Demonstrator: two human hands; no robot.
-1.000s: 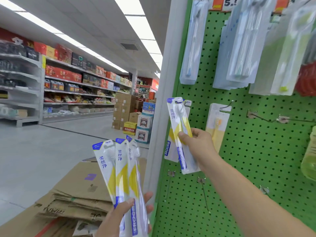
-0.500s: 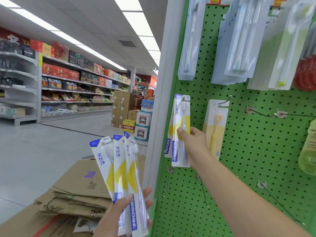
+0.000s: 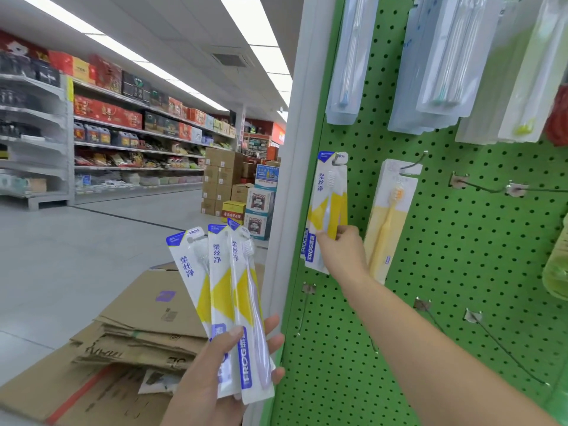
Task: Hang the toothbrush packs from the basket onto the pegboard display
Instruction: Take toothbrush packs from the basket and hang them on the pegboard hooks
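Note:
My left hand (image 3: pixel 215 376) grips the lower ends of three white, yellow and blue toothbrush packs (image 3: pixel 227 290), fanned upright at bottom centre. My right hand (image 3: pixel 341 247) pinches the middle of another such pack (image 3: pixel 327 207) against the green pegboard (image 3: pixel 455 272). That pack's top sits at a metal hook (image 3: pixel 338 158), in front of at least one like pack hanging there. The basket is not in view.
A pale yellow toothbrush pack (image 3: pixel 390 219) hangs just right of my right hand. Clear packs (image 3: pixel 436 63) hang above. Bare hooks (image 3: pixel 485 187) stick out right and below. Flattened cardboard (image 3: pixel 132 333) lies lower left, a white post (image 3: pixel 295 179) edges the board.
My right hand carried its pack up and toward the board, bringing the pack's top onto the hook. The left hand with its three packs stayed about where it was.

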